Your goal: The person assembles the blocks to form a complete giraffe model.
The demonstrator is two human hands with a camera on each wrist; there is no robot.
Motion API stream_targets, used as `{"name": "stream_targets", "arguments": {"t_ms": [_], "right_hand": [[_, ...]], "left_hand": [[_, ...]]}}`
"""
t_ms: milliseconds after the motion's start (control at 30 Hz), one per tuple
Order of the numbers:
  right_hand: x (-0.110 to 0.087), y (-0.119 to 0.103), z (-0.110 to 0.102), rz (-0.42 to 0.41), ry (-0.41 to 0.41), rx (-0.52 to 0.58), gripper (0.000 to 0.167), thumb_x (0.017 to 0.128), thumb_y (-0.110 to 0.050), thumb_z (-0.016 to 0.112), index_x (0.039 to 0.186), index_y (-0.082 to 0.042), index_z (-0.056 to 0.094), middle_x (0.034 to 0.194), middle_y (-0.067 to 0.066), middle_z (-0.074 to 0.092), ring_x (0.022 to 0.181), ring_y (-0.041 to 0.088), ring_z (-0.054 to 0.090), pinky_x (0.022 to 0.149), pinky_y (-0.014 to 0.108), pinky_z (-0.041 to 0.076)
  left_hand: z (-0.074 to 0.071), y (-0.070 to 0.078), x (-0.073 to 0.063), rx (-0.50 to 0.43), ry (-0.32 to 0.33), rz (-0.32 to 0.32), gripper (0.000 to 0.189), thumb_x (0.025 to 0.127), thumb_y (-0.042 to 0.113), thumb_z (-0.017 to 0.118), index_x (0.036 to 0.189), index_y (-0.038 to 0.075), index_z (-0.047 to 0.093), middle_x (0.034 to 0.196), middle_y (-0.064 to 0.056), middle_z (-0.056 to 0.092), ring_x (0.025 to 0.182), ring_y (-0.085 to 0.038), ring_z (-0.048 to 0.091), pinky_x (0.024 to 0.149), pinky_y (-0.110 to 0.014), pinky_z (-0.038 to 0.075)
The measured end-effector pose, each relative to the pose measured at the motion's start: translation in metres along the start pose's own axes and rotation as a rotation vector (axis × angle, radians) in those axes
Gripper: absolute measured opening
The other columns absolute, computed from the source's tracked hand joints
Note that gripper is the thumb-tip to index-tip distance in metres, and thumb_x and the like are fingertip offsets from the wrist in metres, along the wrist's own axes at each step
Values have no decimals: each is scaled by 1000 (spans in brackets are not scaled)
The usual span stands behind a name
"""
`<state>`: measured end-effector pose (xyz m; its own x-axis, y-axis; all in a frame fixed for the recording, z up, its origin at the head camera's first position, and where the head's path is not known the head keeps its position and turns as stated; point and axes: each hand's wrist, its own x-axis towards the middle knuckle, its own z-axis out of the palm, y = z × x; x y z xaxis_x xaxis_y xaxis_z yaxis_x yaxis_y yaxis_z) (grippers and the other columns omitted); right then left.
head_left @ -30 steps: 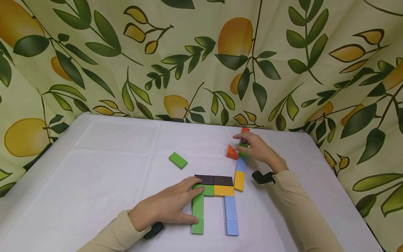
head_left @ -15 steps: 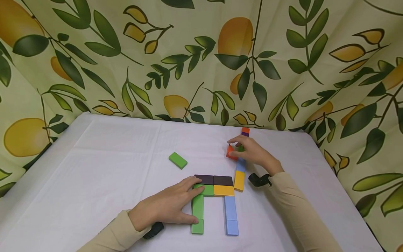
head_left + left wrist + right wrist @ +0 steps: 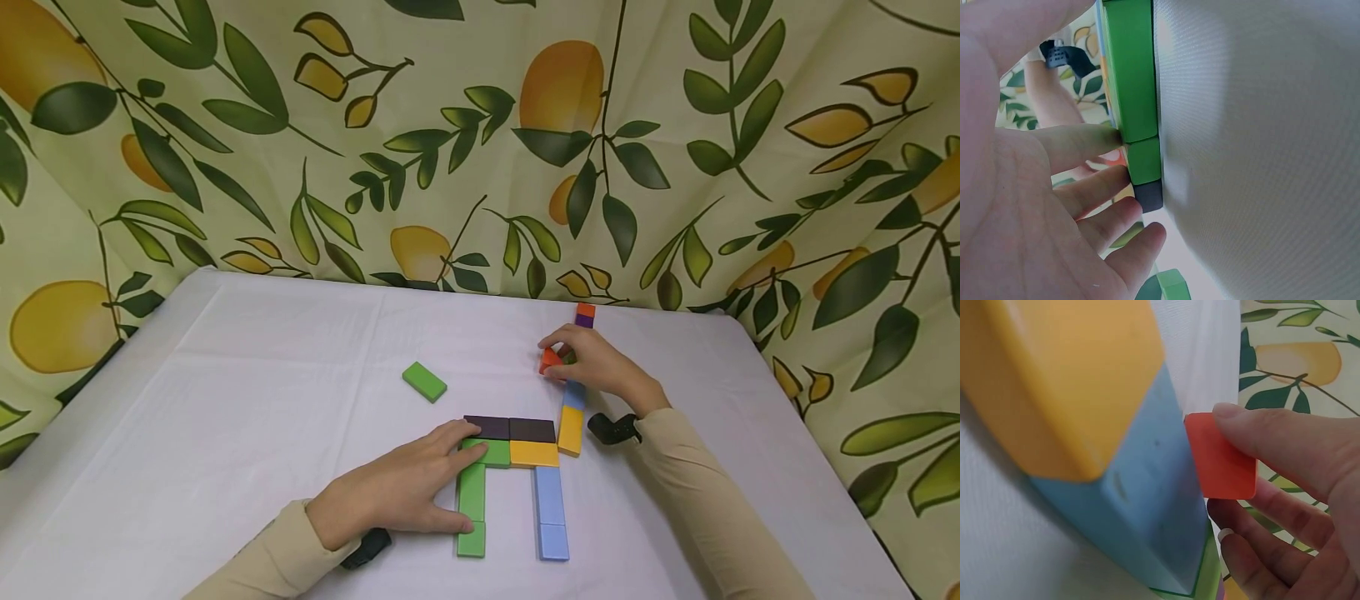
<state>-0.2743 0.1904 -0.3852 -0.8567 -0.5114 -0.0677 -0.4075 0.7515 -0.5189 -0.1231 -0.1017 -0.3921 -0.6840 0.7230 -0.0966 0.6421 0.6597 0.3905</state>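
My right hand point(image 3: 596, 362) pinches a red triangular block point(image 3: 551, 360) between thumb and fingers, as the right wrist view also shows with the red block point(image 3: 1222, 459). That block lies beside a column of blocks: a yellow one point(image 3: 571, 431), a blue one point(image 3: 574, 394), a green one partly hidden by the hand, then purple and red at the far end. My left hand point(image 3: 405, 479) rests along the left side of a flat block figure, fingertips on the black block point(image 3: 487, 427) and green blocks point(image 3: 471, 492), thumb at the lower green block point(image 3: 471, 542). Its fingers are spread, in the left wrist view.
A loose green block point(image 3: 424, 382) lies left of the column. The figure also has a second black block point(image 3: 532, 430), a yellow block point(image 3: 533, 454) and blue blocks point(image 3: 550, 496). White cloth point(image 3: 247, 400) covers the table, and a patterned curtain point(image 3: 450, 167) hangs behind.
My right hand has come left and slightly down from over the column to the red triangular block and now pinches it. The left hand has stayed in place.
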Motion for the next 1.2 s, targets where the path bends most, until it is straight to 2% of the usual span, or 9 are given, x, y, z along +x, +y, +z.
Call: {"name": "stream_targets", "arguments": {"t_ms": [600, 1200], "right_hand": [[4, -4, 3, -22, 11, 6, 35, 87, -14, 76, 120, -2, 68, 115, 13, 65, 100, 27, 66, 91, 42, 58], [0, -4, -9, -35, 101, 75, 35, 85, -14, 77, 117, -5, 67, 115, 11, 64, 96, 25, 66, 84, 38, 57]], "left_hand": [[-1, 0, 0, -11, -5, 0, 81, 85, 50, 75, 148, 9, 46, 154, -8, 36, 142, -18, 37, 117, -34, 38], [0, -1, 0, -19, -3, -3, 80, 84, 48, 75, 148, 9, 47, 154, -7, 36, 142, -17, 36, 117, -33, 38]]}}
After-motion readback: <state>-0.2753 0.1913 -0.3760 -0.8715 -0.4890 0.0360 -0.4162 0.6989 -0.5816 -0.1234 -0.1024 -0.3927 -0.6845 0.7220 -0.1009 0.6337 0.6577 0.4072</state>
